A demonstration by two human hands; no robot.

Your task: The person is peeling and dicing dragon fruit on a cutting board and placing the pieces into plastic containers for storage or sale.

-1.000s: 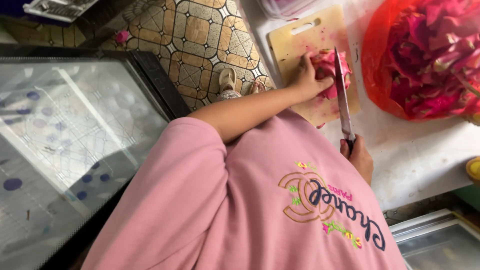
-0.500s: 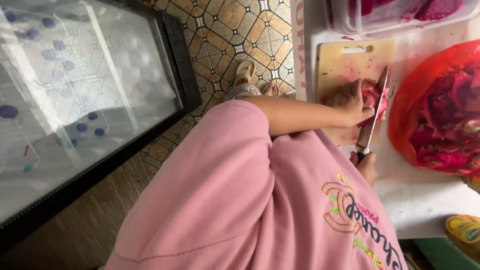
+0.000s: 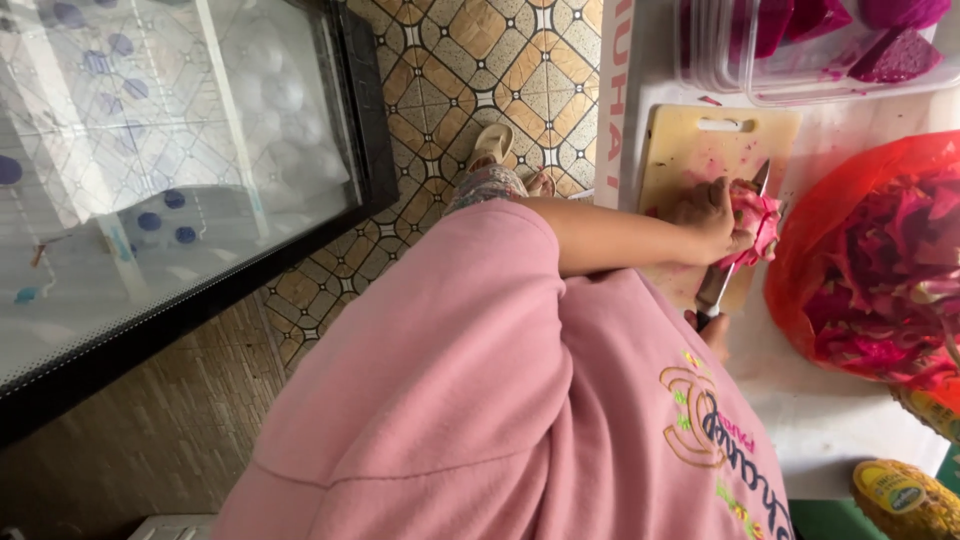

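My left hand (image 3: 710, 212) presses a pink dragon fruit piece (image 3: 760, 215) onto a pale wooden cutting board (image 3: 700, 150). A knife (image 3: 722, 272) runs under that hand, its tip showing beside the fruit. My right hand (image 3: 716, 334) grips the knife's dark handle at the board's near edge and is mostly hidden by my pink shirt. The board is stained pink.
A red plastic bag (image 3: 880, 270) full of dragon fruit peels sits right of the board. A clear plastic tub (image 3: 800, 45) of cut fruit stands beyond it. A glass-lidded chest freezer (image 3: 150, 150) fills the left, across patterned floor tiles (image 3: 470, 70). Yellow packets (image 3: 905, 495) lie at bottom right.
The view has swung, so the freezer now fills more of the left. Both hands stay on the fruit and the knife at the board; the blade has shifted slightly against the fruit.
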